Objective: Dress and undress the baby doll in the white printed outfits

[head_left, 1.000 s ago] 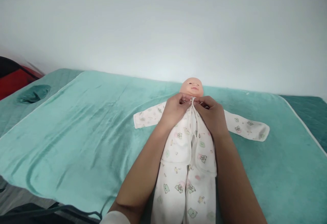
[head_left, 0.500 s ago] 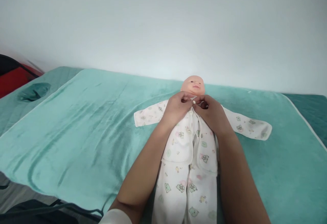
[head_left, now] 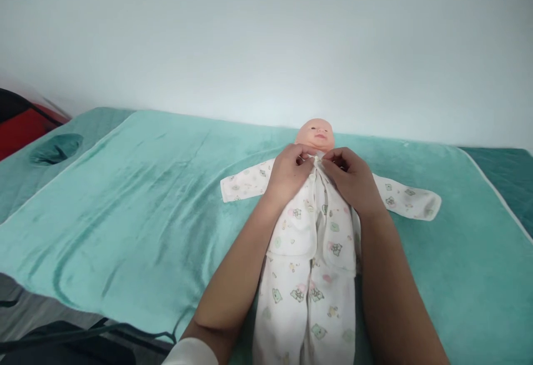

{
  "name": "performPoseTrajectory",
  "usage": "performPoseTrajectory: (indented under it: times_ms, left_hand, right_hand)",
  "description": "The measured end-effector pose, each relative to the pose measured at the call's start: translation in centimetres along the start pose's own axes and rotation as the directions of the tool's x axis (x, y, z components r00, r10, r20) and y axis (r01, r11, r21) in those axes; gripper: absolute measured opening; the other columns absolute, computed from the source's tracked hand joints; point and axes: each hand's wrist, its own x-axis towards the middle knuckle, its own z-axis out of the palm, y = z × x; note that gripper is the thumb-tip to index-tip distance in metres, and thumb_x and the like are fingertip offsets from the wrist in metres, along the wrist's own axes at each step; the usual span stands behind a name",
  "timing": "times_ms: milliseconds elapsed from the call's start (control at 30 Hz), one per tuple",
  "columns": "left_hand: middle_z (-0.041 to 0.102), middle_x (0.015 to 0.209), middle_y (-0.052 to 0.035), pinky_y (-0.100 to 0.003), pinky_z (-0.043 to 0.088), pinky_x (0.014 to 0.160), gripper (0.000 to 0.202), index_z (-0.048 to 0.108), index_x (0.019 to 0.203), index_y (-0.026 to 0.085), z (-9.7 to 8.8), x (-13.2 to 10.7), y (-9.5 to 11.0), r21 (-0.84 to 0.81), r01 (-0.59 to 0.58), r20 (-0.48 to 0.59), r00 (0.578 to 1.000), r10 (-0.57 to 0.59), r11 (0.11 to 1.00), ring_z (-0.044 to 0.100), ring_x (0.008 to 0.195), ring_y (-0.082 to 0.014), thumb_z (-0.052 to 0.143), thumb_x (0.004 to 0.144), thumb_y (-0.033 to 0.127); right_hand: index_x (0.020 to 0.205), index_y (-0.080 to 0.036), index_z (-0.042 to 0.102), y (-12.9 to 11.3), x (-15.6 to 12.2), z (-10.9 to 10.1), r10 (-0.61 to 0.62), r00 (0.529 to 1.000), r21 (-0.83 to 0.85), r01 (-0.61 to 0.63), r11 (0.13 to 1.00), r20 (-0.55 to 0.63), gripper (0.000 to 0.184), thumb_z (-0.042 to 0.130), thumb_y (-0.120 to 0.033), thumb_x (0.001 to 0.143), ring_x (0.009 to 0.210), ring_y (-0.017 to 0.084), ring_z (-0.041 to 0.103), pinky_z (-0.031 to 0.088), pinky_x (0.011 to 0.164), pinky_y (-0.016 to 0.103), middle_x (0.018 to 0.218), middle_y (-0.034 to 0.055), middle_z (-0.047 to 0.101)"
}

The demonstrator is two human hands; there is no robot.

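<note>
A baby doll (head_left: 315,132) lies on its back, dressed in a white patterned baby jacket (head_left: 295,229) and matching trousers (head_left: 285,312). At the collar, my left hand (head_left: 290,172) pinches the jacket's edge beside a small light button (head_left: 316,159). My right hand (head_left: 352,179) is on the other side of the button, its fingers drawn together on the jacket's opposite edge. Below the collar the two front panels hang apart in a narrow gap. Both sleeves stretch out sideways. My fingers partly hide the neck and upper chest.
A teal sheet (head_left: 137,198) covers the bed, which has a round face hole (head_left: 57,149) at its left end. A white wall (head_left: 250,43) rises behind it. Dark cables (head_left: 83,333) run at lower left, and a red item (head_left: 27,131) is at far left.
My right hand has shifted slightly right, its fingertips farther from my left hand's. The button at the collar now shows between them. My left hand keeps its pinch.
</note>
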Motion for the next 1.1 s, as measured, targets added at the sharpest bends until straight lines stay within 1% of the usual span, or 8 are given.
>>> performPoseTrajectory:
  times_ms: [200,433,533,633,767,833,933,1100]
  left_hand:
    - [0.064,0.081,-0.0006,-0.028,0.045,0.074,0.014,0.069,0.085,0.020,-1.1,-3.2,1.2,0.040,-0.045,0.035,0.998,0.043,0.998,0.057,0.076,-0.0142,0.057,0.092,0.025]
    - [0.062,0.085,-0.0006,-0.027,0.045,0.076,0.006,0.066,0.084,0.020,-1.8,-4.5,0.8,0.111,-0.098,0.114,0.990,0.085,0.989,0.056,0.079,-0.0142,0.066,0.087,0.025]
    - [0.063,0.080,-0.0002,-0.027,0.044,0.071,0.011,0.065,0.082,0.020,-1.9,-4.4,0.7,0.018,-0.027,0.134,0.991,0.024,0.999,0.055,0.074,-0.0135,0.065,0.088,0.030]
    - [0.062,0.076,0.0012,-0.025,0.042,0.066,0.015,0.065,0.084,0.019,-1.7,-4.6,0.9,-0.155,0.040,0.089,0.996,-0.027,0.987,0.052,0.069,-0.0115,0.066,0.088,0.034]
    - [0.060,0.072,0.0023,-0.023,0.041,0.063,0.015,0.065,0.083,0.019,-0.9,-4.8,1.5,-0.351,0.093,0.049,0.996,-0.081,0.932,0.052,0.068,-0.0099,0.069,0.086,0.033]
    - [0.061,0.072,0.0019,-0.023,0.040,0.062,0.016,0.065,0.083,0.019,-0.7,-4.8,1.8,-0.373,0.118,0.073,0.993,-0.098,0.920,0.053,0.067,-0.0099,0.070,0.086,0.033]
    - [0.063,0.073,0.0010,-0.023,0.041,0.062,0.014,0.067,0.085,0.019,-0.8,-4.7,2.0,-0.339,0.156,0.121,0.985,-0.121,0.928,0.055,0.068,-0.0105,0.069,0.087,0.033]
    - [0.064,0.074,0.0006,-0.023,0.042,0.063,0.013,0.067,0.086,0.019,-1.3,-4.6,1.9,-0.303,0.177,0.170,0.977,-0.130,0.936,0.055,0.068,-0.0106,0.065,0.088,0.032]
  right_hand:
    - [0.086,-0.021,0.054,-2.7,-3.6,-0.7,0.059,0.998,-0.379,-0.043,0.924,0.030,0.036,0.066,-0.055,0.085,0.071,0.016,0.051,0.036,0.065,0.030,0.092,0.0038,0.061]
    - [0.077,-0.022,0.044,-3.4,-5.8,0.8,-0.014,0.998,-0.524,-0.021,0.852,-0.064,0.021,0.053,-0.035,0.092,0.067,0.016,0.042,0.026,0.062,0.030,0.082,0.0040,0.057]
    - [0.075,-0.021,0.050,-2.8,-5.3,0.3,-0.002,0.999,-0.427,-0.020,0.904,-0.052,0.021,0.053,-0.034,0.092,0.069,0.016,0.045,0.029,0.064,0.031,0.077,0.0031,0.059]
    - [0.077,-0.021,0.060,-1.9,-4.6,-0.8,0.131,0.991,-0.151,-0.132,0.980,-0.015,0.024,0.060,-0.042,0.089,0.066,0.015,0.047,0.032,0.062,0.029,0.072,0.0010,0.059]
    - [0.080,-0.020,0.064,-1.5,-4.0,-1.2,0.223,0.974,0.264,-0.228,0.937,0.050,0.028,0.069,-0.048,0.082,0.061,0.012,0.043,0.032,0.057,0.027,0.069,-0.0011,0.055]
    - [0.083,-0.020,0.067,-1.8,-4.0,-0.8,0.196,0.980,0.302,-0.199,0.932,0.040,0.027,0.071,-0.046,0.082,0.065,0.013,0.048,0.036,0.060,0.027,0.073,-0.0002,0.059]
    - [0.084,-0.019,0.071,-2.3,-4.2,-0.2,0.164,0.987,0.215,-0.161,0.963,0.005,0.024,0.071,-0.043,0.083,0.072,0.014,0.053,0.038,0.064,0.026,0.078,0.0012,0.064]
    - [0.088,-0.018,0.073,-2.4,-4.7,-0.2,0.203,0.979,0.228,-0.206,0.952,0.037,0.025,0.073,-0.042,0.081,0.069,0.013,0.051,0.038,0.061,0.024,0.078,0.0011,0.063]
